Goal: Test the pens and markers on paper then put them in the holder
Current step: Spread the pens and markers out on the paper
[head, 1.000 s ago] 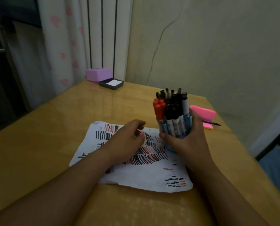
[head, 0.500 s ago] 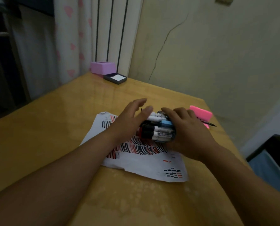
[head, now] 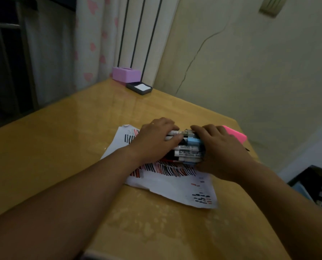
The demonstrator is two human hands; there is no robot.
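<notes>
Head view, centre: blue holder (head: 193,142) lies sideways over the paper (head: 175,184). Left hand (head: 152,141) curls round the markers (head: 188,152); right hand (head: 222,149) grips the holder.

holder (head: 193,142): apparently on its side atop paper (head: 175,182), full of markers (head: 188,152) | left hand (head: 154,141): curled over markers | right hand (head: 222,149): grips holder, over paper's right side

home room: heart-print curtain (head: 92,44), cracked wall (head: 231,62), wooden table (head: 62,137).
</notes>
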